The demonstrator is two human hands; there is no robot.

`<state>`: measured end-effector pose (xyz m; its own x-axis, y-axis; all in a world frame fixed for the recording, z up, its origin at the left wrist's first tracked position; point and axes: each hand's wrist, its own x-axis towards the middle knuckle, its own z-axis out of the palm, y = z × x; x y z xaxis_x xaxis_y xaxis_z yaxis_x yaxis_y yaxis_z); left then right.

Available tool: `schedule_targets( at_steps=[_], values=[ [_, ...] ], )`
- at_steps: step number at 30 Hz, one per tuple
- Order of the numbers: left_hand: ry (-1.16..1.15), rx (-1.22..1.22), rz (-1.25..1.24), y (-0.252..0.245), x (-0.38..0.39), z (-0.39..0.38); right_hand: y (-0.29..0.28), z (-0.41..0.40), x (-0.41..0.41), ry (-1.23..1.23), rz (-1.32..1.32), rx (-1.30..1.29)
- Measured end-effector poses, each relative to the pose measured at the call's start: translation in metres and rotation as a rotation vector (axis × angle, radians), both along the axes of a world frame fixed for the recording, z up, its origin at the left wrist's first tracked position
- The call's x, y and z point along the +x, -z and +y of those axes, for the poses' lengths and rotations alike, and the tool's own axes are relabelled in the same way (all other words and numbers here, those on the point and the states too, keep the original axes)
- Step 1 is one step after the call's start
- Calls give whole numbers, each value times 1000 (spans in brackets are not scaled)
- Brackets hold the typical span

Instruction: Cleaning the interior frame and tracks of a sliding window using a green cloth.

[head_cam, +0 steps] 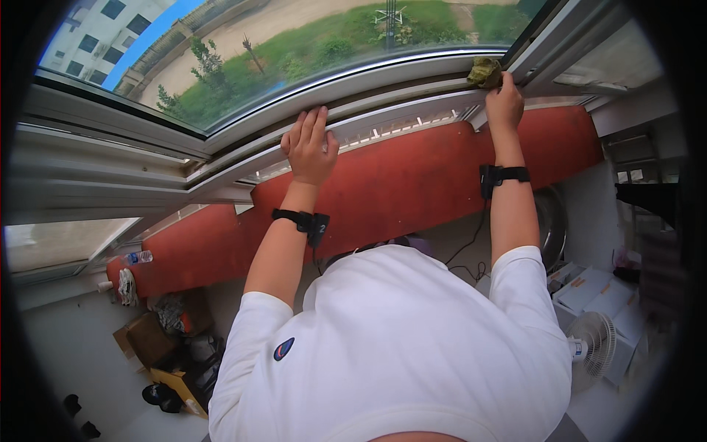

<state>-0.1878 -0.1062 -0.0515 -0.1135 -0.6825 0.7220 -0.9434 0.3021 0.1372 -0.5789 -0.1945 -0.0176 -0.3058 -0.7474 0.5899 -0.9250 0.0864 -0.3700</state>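
Observation:
My right hand [505, 105] grips a crumpled yellow-green cloth [484, 73], pressed against the right end of the white window frame's lower rail [397, 99], near the corner with the side post. My left hand [309, 148] rests on the same rail farther left, fingers laid over its edge and thumb apart. It shows nothing held. Above both hands stands the window pane [309, 61], with grass and a path visible through it. A dark groove runs along the rail between the hands. Black straps with small devices circle both wrists.
Below the window runs a red sill board [386, 182]. A plastic bottle [139, 257] and a white knitted glove or cloth [127, 287] lie at its left end. A black cable [469, 243] hangs from the right wrist device. Cardboard boxes [152, 337], a fan [594, 345] and white boxes [594, 293] stand behind.

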Motion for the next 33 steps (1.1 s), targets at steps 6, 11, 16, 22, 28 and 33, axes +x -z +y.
schedule_targets(
  at_steps=[6,11,16,22,28,33],
  values=[
    [8,-7,-1,4,2,-1,6,6,46,21,-126,-39],
    [0,-11,-6,4,5,2,4,19,67,-186,-98,6],
    [-6,-3,2,4,3,2,-3,-4,-10,27,-39,65],
    [-39,-7,11,-3,-4,2,25,-10,-2,-277,-505,-102],
    [-65,18,14,-5,-3,7,3,19,36,-526,-1575,16],
    [-93,18,28,-4,-8,7,11,27,29,-795,-1919,85]
  ],
)
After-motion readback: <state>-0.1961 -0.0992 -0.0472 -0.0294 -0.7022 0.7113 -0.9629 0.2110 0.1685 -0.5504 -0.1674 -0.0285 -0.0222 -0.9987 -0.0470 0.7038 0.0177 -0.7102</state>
